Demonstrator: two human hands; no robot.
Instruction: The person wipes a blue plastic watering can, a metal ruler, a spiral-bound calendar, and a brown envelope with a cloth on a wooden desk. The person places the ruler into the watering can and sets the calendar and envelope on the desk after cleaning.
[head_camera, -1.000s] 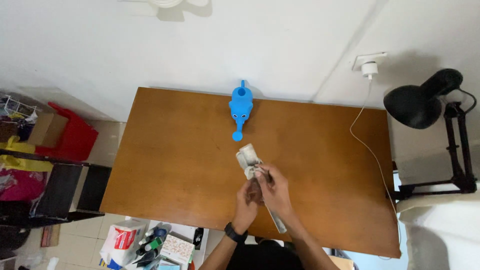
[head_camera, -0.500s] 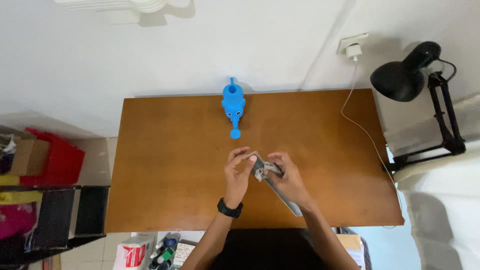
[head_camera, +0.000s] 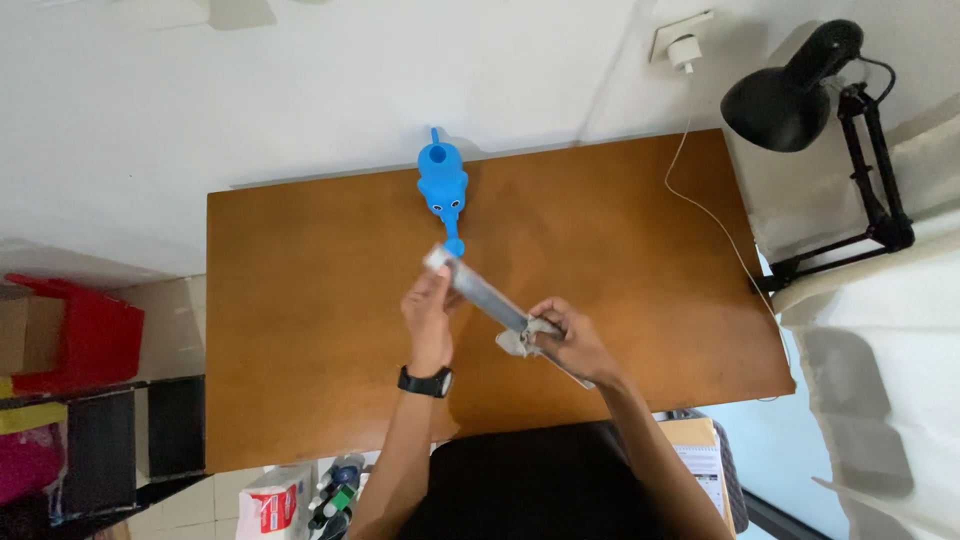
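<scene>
A long, flat grey strip is held slantwise above the wooden table, its upper end just short of the spout of the blue elephant-shaped watering can. The left hand pinches that upper end, fingers closed on it. The right hand grips the strip's lower part, fingers curled shut around it together with a crumpled pale cloth. Beyond the table's right edge from the can stands a black desk lamp.
</scene>
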